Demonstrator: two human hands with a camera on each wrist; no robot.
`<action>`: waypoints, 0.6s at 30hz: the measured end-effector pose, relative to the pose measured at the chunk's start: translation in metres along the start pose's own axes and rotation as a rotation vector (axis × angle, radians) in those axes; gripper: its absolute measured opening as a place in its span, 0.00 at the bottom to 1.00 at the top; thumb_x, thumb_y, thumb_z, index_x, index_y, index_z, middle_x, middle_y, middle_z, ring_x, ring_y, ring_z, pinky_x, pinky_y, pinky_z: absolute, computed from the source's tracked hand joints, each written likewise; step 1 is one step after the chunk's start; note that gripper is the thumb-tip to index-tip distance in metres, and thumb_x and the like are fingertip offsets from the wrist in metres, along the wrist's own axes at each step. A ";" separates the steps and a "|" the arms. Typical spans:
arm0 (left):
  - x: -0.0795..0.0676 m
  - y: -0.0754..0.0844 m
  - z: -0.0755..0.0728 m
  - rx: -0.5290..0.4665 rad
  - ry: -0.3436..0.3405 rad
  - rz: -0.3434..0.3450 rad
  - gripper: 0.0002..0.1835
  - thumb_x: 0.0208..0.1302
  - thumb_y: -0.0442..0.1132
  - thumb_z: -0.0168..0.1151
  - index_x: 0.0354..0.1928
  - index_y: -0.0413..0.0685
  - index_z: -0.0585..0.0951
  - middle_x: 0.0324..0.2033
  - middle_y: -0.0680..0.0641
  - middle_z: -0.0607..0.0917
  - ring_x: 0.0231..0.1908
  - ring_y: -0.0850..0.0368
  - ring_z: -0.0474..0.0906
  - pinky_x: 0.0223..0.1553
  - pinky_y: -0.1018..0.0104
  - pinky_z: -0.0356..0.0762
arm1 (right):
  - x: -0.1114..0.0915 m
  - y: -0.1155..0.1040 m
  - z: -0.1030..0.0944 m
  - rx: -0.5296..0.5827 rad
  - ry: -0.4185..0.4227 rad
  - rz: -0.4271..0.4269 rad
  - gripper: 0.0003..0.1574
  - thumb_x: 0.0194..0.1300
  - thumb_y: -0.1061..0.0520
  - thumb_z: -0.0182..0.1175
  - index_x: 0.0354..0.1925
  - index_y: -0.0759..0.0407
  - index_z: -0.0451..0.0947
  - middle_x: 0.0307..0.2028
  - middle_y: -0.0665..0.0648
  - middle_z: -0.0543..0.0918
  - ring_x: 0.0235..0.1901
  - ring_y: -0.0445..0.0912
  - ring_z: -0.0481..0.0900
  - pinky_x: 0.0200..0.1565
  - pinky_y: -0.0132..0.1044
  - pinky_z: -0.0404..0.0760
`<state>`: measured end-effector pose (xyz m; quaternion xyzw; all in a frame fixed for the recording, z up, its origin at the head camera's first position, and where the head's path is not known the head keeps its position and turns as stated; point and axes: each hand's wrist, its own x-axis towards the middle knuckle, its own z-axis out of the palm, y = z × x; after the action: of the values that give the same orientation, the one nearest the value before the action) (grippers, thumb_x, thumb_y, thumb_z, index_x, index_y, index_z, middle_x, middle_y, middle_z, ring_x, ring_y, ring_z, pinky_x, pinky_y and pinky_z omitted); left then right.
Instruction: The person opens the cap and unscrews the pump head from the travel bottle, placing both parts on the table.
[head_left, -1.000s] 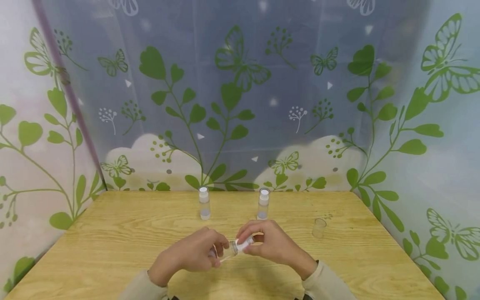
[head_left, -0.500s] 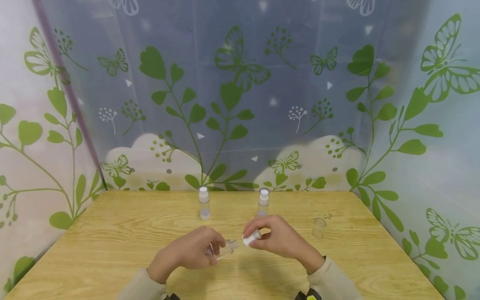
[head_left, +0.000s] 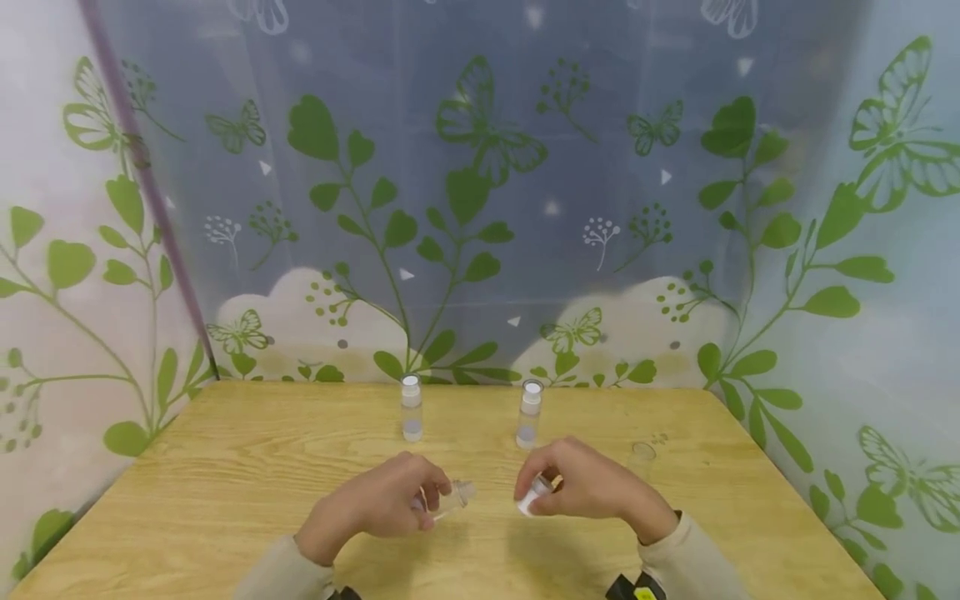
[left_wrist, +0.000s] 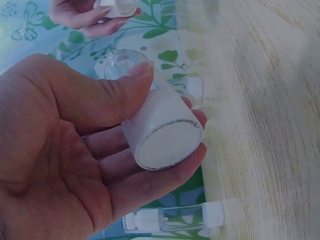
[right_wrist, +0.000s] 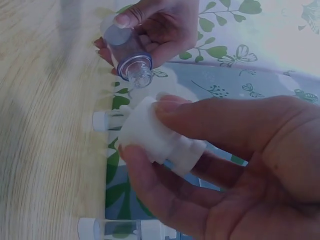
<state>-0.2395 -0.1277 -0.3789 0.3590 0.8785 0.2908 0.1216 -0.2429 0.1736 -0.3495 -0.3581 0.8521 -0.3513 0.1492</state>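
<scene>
My left hand [head_left: 384, 500] grips a clear bottle [head_left: 454, 498] by its body, tilted, its bare threaded neck pointing toward the right hand. In the left wrist view, the thumb presses along the side of the bottle [left_wrist: 159, 112], whose white base faces the camera. Apart from it, my right hand [head_left: 596, 485] pinches a white pump head [head_left: 529, 498] between thumb and fingers. The right wrist view gives a closer look at the pump head [right_wrist: 147, 132], with the open bottle neck [right_wrist: 140, 76] just beyond it.
Two pump bottles with white tops, a left one [head_left: 412, 408] and a right one [head_left: 529, 412], stand upright farther back on the wooden table [head_left: 300, 433]. A clear cap [head_left: 643, 452] stands behind the right hand. Patterned cloth [head_left: 480, 250] encloses the back and sides.
The pump head has come off the bottle neck and moved right with my right hand. My left hand and the bottle have barely moved. The head view has shifted slightly.
</scene>
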 end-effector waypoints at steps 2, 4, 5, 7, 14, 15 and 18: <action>0.000 0.000 0.001 0.002 -0.004 0.002 0.22 0.54 0.22 0.67 0.54 0.32 0.84 0.40 0.43 0.91 0.39 0.59 0.87 0.39 0.74 0.82 | -0.001 0.002 -0.001 -0.035 -0.012 0.006 0.07 0.63 0.65 0.69 0.40 0.57 0.88 0.40 0.52 0.89 0.35 0.34 0.81 0.39 0.30 0.83; 0.000 0.000 0.001 0.004 -0.004 -0.006 0.22 0.54 0.22 0.67 0.54 0.32 0.84 0.39 0.43 0.91 0.39 0.60 0.86 0.39 0.74 0.82 | -0.001 0.003 -0.002 -0.074 -0.019 0.009 0.07 0.63 0.65 0.69 0.40 0.57 0.88 0.40 0.51 0.89 0.35 0.34 0.80 0.39 0.30 0.82; 0.000 0.000 0.002 0.006 -0.002 -0.009 0.22 0.54 0.22 0.67 0.54 0.32 0.84 0.39 0.43 0.91 0.39 0.60 0.86 0.39 0.74 0.82 | -0.001 0.003 -0.003 -0.092 -0.024 0.009 0.07 0.63 0.65 0.69 0.40 0.57 0.88 0.39 0.51 0.89 0.35 0.34 0.80 0.39 0.30 0.81; -0.001 0.000 0.002 0.006 0.001 -0.014 0.22 0.54 0.22 0.67 0.54 0.32 0.84 0.39 0.44 0.91 0.38 0.61 0.86 0.39 0.74 0.82 | -0.003 0.006 -0.004 -0.120 -0.034 0.014 0.06 0.63 0.64 0.69 0.39 0.56 0.88 0.39 0.50 0.89 0.35 0.34 0.80 0.39 0.30 0.81; 0.000 0.000 0.002 0.002 -0.003 -0.008 0.22 0.54 0.22 0.68 0.54 0.32 0.84 0.39 0.44 0.91 0.38 0.60 0.87 0.39 0.74 0.82 | -0.014 0.021 -0.008 -0.176 -0.081 0.061 0.06 0.69 0.62 0.65 0.41 0.60 0.88 0.39 0.53 0.90 0.32 0.33 0.81 0.37 0.30 0.81; 0.001 0.000 0.002 0.002 -0.005 -0.009 0.22 0.54 0.22 0.68 0.54 0.33 0.84 0.39 0.44 0.91 0.38 0.60 0.87 0.39 0.74 0.82 | -0.016 0.024 -0.009 -0.175 -0.092 0.080 0.07 0.69 0.62 0.64 0.41 0.61 0.88 0.39 0.53 0.90 0.31 0.34 0.82 0.36 0.30 0.81; 0.001 0.000 0.001 0.000 -0.008 -0.014 0.22 0.54 0.23 0.68 0.54 0.33 0.84 0.38 0.44 0.91 0.38 0.61 0.86 0.39 0.74 0.82 | -0.023 0.032 -0.013 -0.164 -0.114 0.152 0.06 0.69 0.63 0.64 0.41 0.62 0.88 0.38 0.54 0.89 0.28 0.36 0.81 0.34 0.31 0.81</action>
<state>-0.2401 -0.1267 -0.3797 0.3538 0.8807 0.2883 0.1270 -0.2498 0.2124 -0.3628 -0.3229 0.8927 -0.2475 0.1937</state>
